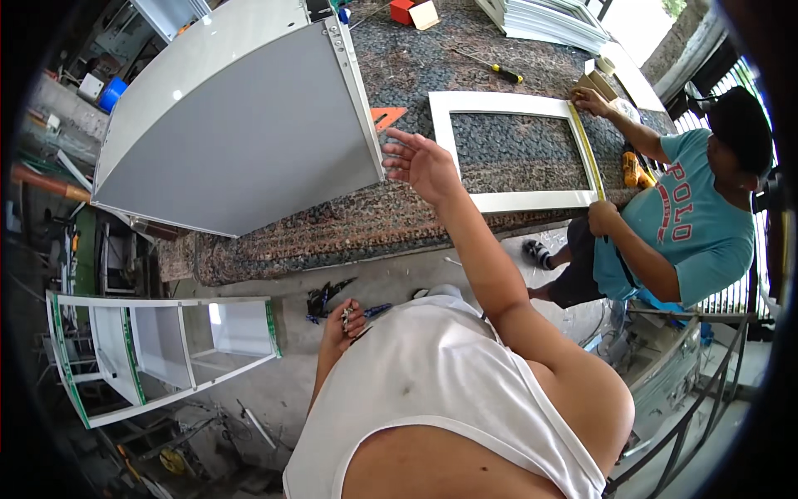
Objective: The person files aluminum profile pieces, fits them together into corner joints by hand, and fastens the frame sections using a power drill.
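My right hand (pixel 422 163) reaches over the carpet-covered table (pixel 332 224) with fingers spread, holding nothing. It hovers right beside the front corner of a large white and grey cabinet box (pixel 241 133). My left hand (pixel 342 321) hangs low by my white shirt, curled around a few small metal pieces (pixel 347 314) that look like screws. A white rectangular frame (pixel 515 105) lies flat on the table just right of my right hand. An orange tool (pixel 387 116) pokes out next to the cabinet's edge.
A co-worker in a teal shirt (pixel 698 224) stretches a yellow tape measure (pixel 587 150) along the frame's right side. A screwdriver (pixel 499 71), a yellow drill (pixel 636 171) and stacked white frames (pixel 553 23) lie on the table. A white shelf unit (pixel 158 353) rests on the floor, lower left.
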### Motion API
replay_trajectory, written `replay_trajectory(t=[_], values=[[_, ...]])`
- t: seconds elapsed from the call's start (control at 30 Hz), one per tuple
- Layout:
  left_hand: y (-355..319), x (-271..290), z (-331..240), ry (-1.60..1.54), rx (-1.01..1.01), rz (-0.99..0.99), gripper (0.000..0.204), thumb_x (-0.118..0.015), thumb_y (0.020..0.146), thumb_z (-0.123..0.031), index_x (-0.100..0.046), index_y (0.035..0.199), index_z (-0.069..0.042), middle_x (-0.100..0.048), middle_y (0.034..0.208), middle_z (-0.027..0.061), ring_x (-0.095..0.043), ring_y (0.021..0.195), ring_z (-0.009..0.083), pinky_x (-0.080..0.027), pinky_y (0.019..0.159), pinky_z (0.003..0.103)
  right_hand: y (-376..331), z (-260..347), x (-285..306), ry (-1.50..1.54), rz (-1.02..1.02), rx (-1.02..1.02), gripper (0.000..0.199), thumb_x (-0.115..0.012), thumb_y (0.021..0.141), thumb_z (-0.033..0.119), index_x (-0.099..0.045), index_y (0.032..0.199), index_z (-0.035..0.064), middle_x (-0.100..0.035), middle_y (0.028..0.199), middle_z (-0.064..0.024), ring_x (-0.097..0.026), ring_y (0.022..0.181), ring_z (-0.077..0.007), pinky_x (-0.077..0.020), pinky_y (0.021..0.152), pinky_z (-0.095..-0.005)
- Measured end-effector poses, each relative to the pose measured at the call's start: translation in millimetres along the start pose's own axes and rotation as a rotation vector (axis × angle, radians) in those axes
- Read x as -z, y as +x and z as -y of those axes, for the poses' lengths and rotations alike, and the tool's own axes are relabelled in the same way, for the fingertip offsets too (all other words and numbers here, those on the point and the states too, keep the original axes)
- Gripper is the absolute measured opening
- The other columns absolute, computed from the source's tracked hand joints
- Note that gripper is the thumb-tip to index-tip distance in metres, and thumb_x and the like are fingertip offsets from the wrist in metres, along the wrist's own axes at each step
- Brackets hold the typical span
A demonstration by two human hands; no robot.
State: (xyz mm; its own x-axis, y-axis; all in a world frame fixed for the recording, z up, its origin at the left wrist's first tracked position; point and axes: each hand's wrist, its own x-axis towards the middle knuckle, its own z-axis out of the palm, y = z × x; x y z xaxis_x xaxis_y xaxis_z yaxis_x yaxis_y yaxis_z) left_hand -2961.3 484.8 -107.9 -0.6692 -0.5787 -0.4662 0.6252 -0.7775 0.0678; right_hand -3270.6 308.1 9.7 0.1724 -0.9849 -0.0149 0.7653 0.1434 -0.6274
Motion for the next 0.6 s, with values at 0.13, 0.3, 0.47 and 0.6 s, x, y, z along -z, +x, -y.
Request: replay_trajectory(t=[0.13, 0.3, 0.47, 0.6], values=[[-4.5, -3.8, 11.5, -0.067, -0.15, -0.112, 0.019, -0.047, 0.095, -0.024, -0.055, 0.09, -0.007, -0.045, 0.065, -0.0023, -0.037, 0.048, 0.006, -0.029, 0.041, 0.021, 14.4, -2.8, -15.0, -0.048, 0.408, 0.04, 0.035, -0.054, 0.089, 0.027, -0.064, 0.102, -0.0046, -0.064, 0.077, -0.0144, -0.061, 0.068, -0.0229, -0.049, 0.066, -0.0305], [-29.1, 7.4, 27.3, -0.136, -0.228, -0.06, 0.018, -0.047, 0.095, -0.023, -0.053, 0.089, -0.007, -0.043, 0.065, -0.0028, -0.037, 0.05, 0.0055, -0.029, 0.042, 0.02, -14.0, -88.1, -5.4, -0.282, 0.231, -0.524, 0.025, -0.055, 0.09, 0.017, -0.064, 0.095, -0.0061, -0.063, 0.076, -0.014, -0.06, 0.063, -0.0217, -0.049, 0.062, -0.0282], [-74.8, 11.4, 29.9, -0.101, -0.607, -0.092, 0.02, -0.046, 0.096, -0.023, -0.054, 0.088, -0.007, -0.046, 0.067, -0.001, -0.039, 0.051, 0.0062, -0.031, 0.044, 0.02, -68.7, -218.0, -47.7, -0.364, 0.156, -0.878, 0.028, -0.053, 0.093, 0.023, -0.062, 0.098, -0.0026, -0.064, 0.086, -0.0125, -0.062, 0.075, -0.0211, -0.0503, 0.069, -0.0298], [-119.8, -9.0, 33.8, -0.082, -1.137, -0.395, 0.021, -0.044, 0.097, -0.023, -0.055, 0.089, -0.007, -0.049, 0.068, 0.0001, -0.041, 0.053, 0.0077, -0.034, 0.047, 0.02, -108.6, -288.8, -100.6, -0.187, 0.407, -1.386, 0.037, -0.046, 0.095, 0.035, -0.062, 0.1, 0.0021, -0.065, 0.091, -0.0117, -0.062, 0.083, -0.0232, -0.0495, 0.078, -0.0321]])
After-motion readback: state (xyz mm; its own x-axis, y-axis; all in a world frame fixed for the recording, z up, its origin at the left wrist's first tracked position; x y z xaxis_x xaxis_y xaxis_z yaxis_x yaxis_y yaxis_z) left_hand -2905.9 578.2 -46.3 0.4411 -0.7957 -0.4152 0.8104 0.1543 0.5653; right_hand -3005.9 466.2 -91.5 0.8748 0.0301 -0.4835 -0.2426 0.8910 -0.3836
